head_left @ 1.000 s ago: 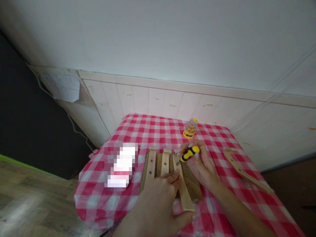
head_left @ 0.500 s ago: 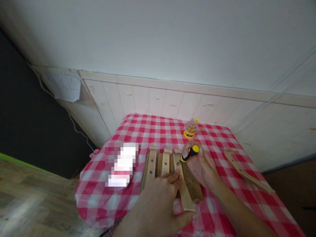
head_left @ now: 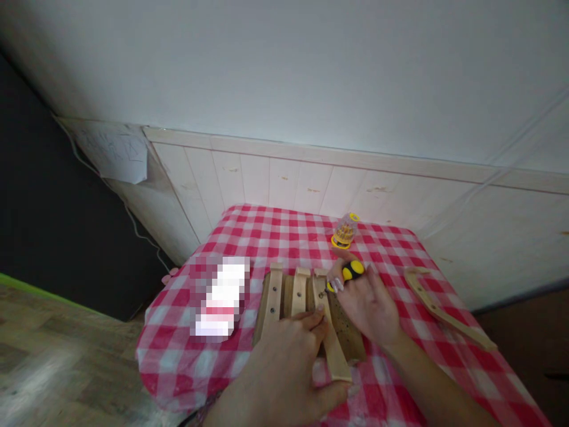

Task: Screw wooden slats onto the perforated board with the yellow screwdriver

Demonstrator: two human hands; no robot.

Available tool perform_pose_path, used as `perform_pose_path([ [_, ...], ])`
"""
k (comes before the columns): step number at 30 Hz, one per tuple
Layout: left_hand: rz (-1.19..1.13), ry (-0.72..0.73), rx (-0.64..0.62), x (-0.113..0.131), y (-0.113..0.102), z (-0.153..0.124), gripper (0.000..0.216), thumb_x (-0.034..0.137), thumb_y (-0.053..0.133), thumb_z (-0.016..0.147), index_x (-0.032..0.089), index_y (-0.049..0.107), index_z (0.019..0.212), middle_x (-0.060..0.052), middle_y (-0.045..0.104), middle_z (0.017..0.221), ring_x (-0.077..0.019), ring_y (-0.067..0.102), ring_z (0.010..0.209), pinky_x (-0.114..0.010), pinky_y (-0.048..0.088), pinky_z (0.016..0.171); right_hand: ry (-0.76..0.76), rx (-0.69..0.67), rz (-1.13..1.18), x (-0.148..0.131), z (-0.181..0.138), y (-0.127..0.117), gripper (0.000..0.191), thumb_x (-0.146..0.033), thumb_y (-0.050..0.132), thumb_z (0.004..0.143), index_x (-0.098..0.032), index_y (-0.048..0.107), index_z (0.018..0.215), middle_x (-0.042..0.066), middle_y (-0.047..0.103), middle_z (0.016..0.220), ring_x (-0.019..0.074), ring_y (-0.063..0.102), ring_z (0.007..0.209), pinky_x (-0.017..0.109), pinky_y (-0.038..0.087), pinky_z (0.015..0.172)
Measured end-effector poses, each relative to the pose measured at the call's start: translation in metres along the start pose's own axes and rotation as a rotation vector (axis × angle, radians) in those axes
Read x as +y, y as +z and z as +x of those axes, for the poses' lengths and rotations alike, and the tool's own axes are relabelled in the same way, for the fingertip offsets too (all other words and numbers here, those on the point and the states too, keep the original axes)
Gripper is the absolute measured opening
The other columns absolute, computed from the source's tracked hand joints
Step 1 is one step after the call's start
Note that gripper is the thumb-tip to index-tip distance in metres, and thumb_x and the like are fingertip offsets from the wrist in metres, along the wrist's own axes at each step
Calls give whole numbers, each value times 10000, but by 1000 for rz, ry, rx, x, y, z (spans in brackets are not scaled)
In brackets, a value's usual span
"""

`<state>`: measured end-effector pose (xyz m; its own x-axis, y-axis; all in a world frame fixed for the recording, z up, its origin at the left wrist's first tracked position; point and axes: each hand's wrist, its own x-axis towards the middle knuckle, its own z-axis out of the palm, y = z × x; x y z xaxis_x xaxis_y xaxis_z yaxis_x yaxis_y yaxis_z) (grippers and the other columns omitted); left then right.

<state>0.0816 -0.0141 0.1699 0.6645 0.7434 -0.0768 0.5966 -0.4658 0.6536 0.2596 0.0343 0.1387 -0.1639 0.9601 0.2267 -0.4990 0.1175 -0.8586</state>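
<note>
A pale wooden hook (head_left: 336, 357) lies along a darker wooden board (head_left: 341, 317), one of several fixed side by side there. My left hand (head_left: 288, 362) holds this hook down, fingers pressed on its middle and thumb at its near end. In my right hand (head_left: 371, 305) is a black and yellow screwdriver (head_left: 354, 270), tilted, with its tip at a screw near the hook's far end. The thumb and index side keep the handle while the other fingers are spread and the palm faces up. Two more hooks (head_left: 276, 279) on the board show dark screw heads.
A loose curved wooden hook (head_left: 438, 314) lies at the right on the red checked tablecloth (head_left: 284, 228). Behind the board stands a clear bit case with yellow ends (head_left: 345, 231). A blurred-out white item (head_left: 222, 296) lies left. A panelled wall (head_left: 284, 184) bounds the far side.
My right hand has rolled outward around the screwdriver, its palm turning up and its fingers opening. The handle has tilted a little further right. My left hand stays in place.
</note>
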Motion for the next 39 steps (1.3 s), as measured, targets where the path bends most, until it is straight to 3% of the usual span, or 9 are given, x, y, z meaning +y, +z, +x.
perform_pose_path([
  [7, 14, -28, 0, 2, -2, 0, 337, 475, 785, 874, 156, 782, 982, -150, 754, 1303, -362, 742, 1110, -471, 587, 1034, -85, -10, -133, 3, 2, -6, 267, -562, 719, 938, -315, 676, 1031, 8, 635, 851, 228, 618, 801, 403, 545, 791],
  [13, 64, -19, -16, 2, -1, 1, 421, 509, 776, 883, 132, 777, 1071, -166, 749, 1322, -379, 746, 1112, -520, 548, 1093, -107, 17, -123, 3, 1, -3, 280, -496, 781, 912, -335, 573, 1011, -39, 610, 746, 198, 554, 679, 357, 523, 704],
  [19, 41, -16, -1, 0, 0, 0, 412, 522, 787, 870, 138, 793, 1019, -175, 741, 1339, -376, 745, 1118, -501, 578, 1060, -35, 34, 6, 1, 2, 2, 329, -621, 676, 929, -301, 672, 1008, -15, 544, 755, 195, 505, 679, 369, 533, 713],
  [25, 5, 4, 12, 1, -2, -1, 434, 475, 798, 872, 111, 791, 1109, -173, 763, 1294, -368, 728, 1183, -451, 587, 1061, -70, 12, -92, 2, 3, -2, 294, -589, 687, 949, -298, 707, 987, 0, 606, 790, 207, 577, 732, 401, 568, 787],
  [31, 29, 13, 15, 1, -2, -2, 577, 498, 772, 890, 45, 756, 1248, -225, 693, 1421, -384, 671, 1308, -454, 530, 1147, -137, -1, -134, 2, 6, -6, 250, -545, 689, 968, -304, 711, 1026, 16, 678, 856, 237, 677, 848, 430, 585, 830],
  [36, 39, 36, 36, 1, 0, -4, 476, 478, 739, 906, 106, 782, 1200, -197, 665, 1469, -387, 679, 1302, -468, 548, 1128, -158, -10, -164, 3, 6, -10, 223, -521, 670, 993, -319, 690, 1087, 2, 689, 864, 223, 684, 847, 419, 585, 828],
  [39, 72, 35, 39, 1, 2, -4, 529, 490, 750, 895, 102, 758, 1255, -204, 672, 1458, -399, 686, 1288, -500, 536, 1138, -158, -14, -181, 4, 5, -13, 217, -504, 705, 976, -335, 654, 1102, -8, 705, 920, 209, 683, 868, 396, 575, 829],
])
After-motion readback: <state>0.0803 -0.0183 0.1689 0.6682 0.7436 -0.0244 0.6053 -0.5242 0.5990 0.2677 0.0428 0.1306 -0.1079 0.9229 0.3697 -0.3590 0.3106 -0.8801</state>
